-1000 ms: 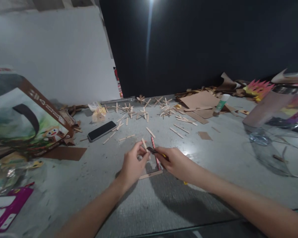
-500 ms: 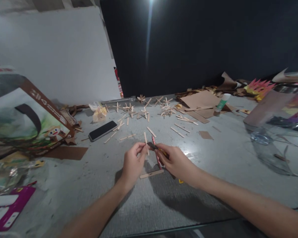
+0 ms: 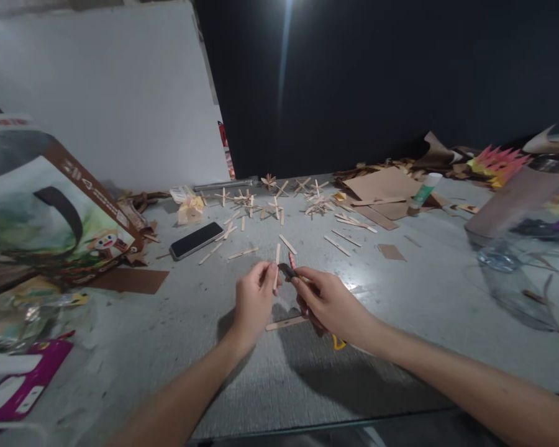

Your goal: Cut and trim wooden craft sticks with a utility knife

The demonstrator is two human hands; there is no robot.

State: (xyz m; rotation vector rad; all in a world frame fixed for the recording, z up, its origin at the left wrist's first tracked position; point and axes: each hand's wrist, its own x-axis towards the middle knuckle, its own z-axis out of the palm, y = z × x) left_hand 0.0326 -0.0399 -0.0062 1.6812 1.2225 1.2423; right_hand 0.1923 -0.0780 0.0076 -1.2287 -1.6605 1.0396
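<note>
My left hand [image 3: 254, 301] pinches a wooden craft stick [image 3: 278, 251] that stands nearly upright between thumb and fingers. In my right hand [image 3: 328, 301] is a utility knife [image 3: 287, 271] with a dark blade; its tip is at or close to the stick. A yellow loop [image 3: 339, 343] shows below that hand, probably the knife's tail end. Beyond the right fingertips, the end of a red patterned rod [image 3: 291, 259] shows, the rest covered by the hand. Another craft stick [image 3: 285, 324] lies on the table just below both hands.
Several loose and crossed craft sticks [image 3: 276, 208] spread across the far table. A phone [image 3: 196, 241] and printed box [image 3: 90, 211] are on the left. Brown cardboard [image 3: 377, 186], a glue stick [image 3: 427, 191] and a clear bottle [image 3: 500, 257] are on the right.
The view has shifted slightly. The held stick has turned more upright and the knife blade still meets it closely. My right hand now covers more of the red patterned rod.
</note>
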